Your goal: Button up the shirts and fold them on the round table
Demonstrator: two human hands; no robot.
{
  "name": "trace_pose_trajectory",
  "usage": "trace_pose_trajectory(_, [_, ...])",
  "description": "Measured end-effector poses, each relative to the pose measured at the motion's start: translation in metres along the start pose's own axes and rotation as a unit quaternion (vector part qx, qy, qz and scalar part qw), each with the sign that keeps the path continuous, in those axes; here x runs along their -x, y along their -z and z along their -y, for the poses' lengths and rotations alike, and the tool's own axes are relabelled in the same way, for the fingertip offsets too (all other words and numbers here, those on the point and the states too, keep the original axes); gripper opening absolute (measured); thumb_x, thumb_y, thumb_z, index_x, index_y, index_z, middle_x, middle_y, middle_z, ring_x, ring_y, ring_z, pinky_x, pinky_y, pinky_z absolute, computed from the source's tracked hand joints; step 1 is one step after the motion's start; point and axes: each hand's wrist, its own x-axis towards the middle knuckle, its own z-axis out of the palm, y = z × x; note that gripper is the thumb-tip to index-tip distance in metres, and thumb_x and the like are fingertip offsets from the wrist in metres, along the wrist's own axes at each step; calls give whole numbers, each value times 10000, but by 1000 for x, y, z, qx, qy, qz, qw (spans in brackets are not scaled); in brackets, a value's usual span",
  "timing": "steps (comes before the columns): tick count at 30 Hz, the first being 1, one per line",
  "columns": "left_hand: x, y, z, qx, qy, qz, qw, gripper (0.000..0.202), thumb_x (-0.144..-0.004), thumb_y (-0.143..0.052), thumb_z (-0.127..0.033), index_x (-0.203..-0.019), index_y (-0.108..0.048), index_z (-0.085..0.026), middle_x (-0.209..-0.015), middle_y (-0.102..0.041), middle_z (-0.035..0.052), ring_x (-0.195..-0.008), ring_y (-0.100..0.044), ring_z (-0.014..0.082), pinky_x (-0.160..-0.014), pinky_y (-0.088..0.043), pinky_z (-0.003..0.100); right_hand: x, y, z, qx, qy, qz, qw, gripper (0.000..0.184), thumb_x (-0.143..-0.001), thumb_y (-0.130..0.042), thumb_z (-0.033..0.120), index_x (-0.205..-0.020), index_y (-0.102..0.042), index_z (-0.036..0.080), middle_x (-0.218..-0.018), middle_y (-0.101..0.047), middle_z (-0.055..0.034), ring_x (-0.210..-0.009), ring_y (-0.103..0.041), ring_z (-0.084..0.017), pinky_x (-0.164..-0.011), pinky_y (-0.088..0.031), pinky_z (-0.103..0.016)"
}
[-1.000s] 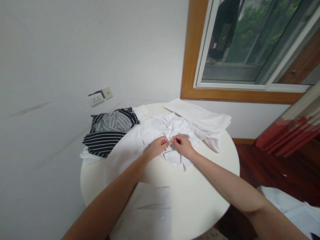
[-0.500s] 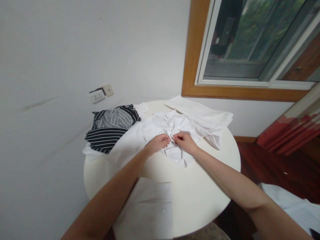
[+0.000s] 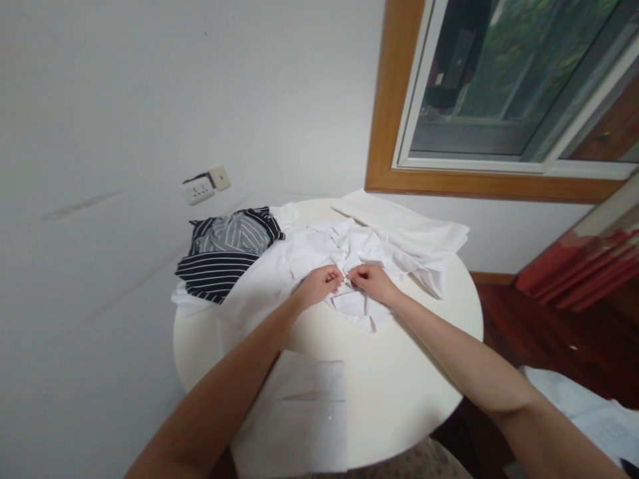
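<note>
A white shirt (image 3: 269,279) lies rumpled across the middle of the round table, its sleeve (image 3: 414,229) reaching to the back right. My left hand (image 3: 322,283) pinches the shirt's front edge, thumb and fingers pressed together. Close beside it, fingertips almost meeting, my right hand (image 3: 372,283) also pinches the cloth. Whether a button sits between the fingertips is too small to tell. Below the hands a corner of the shirt hangs loosely over the tabletop.
The round white table (image 3: 394,399) stands against the wall. Black-and-white striped clothing (image 3: 219,269) is piled at its left. A folded, pale flat packet (image 3: 299,419) lies at the near edge. At lower right is more white material (image 3: 574,406); a window (image 3: 479,86) is behind.
The view has shifted slightly. My fingertips have come a little closer together on the shirt, and both hands keep their pinch.
</note>
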Motion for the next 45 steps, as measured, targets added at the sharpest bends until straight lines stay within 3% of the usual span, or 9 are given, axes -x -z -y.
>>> trace_pose_trajectory(8, [-3,-10,13,-52,-23,-45,997,121,-804,-523,-273,-780,-605,-188,-699,-662,14,-621,-639,133,-609,-522,238,2,-1,-4,44,-9,3,999,224,-793,-523,211,-845,-738,175,-691,-680,-5,-600,-546,-117,-568,-364,-212])
trace_pose_trajectory(12, [-3,-10,13,-35,-10,-48,998,133,-810,-499,-246,-803,-616,-184,-759,-683,27,-638,-649,131,-606,-534,234,2,4,-4,34,20,40,998,274,-792,-518,169,-940,-748,182,-743,-701,-7,-625,-563,-116,-588,-382,-208])
trace_pose_trajectory(20, [-6,-11,11,-32,2,-47,998,122,-784,-485,-184,-799,-605,-174,-753,-687,30,-617,-649,127,-591,-530,234,1,3,-7,14,24,32,999,304,-786,-498,121,-955,-746,172,-741,-701,-13,-635,-584,-122,-617,-418,-214])
trace_pose_trajectory(29, [-5,-11,11,-33,-5,-37,999,141,-770,-476,-205,-802,-610,-174,-777,-694,37,-621,-651,140,-593,-520,252,1,-8,-11,102,24,-52,993,153,-783,-571,171,-823,-717,189,-800,-678,-22,-684,-566,-135,-640,-400,-234])
trace_pose_trajectory(37, [-12,-10,13,-70,-2,-17,997,223,-818,-461,-348,-764,-603,-183,-703,-671,23,-621,-643,147,-577,-494,242,5,-13,-1,183,18,-87,979,103,-821,-559,195,-838,-660,208,-813,-639,-8,-725,-554,-138,-654,-383,-233])
trace_pose_trajectory(45, [-12,-17,11,-71,13,-62,995,184,-809,-460,-303,-710,-563,-186,-628,-612,1,-565,-613,139,-512,-449,222,7,-15,5,204,18,-95,974,106,-815,-560,188,-868,-647,220,-864,-640,-12,-777,-568,-151,-676,-399,-243])
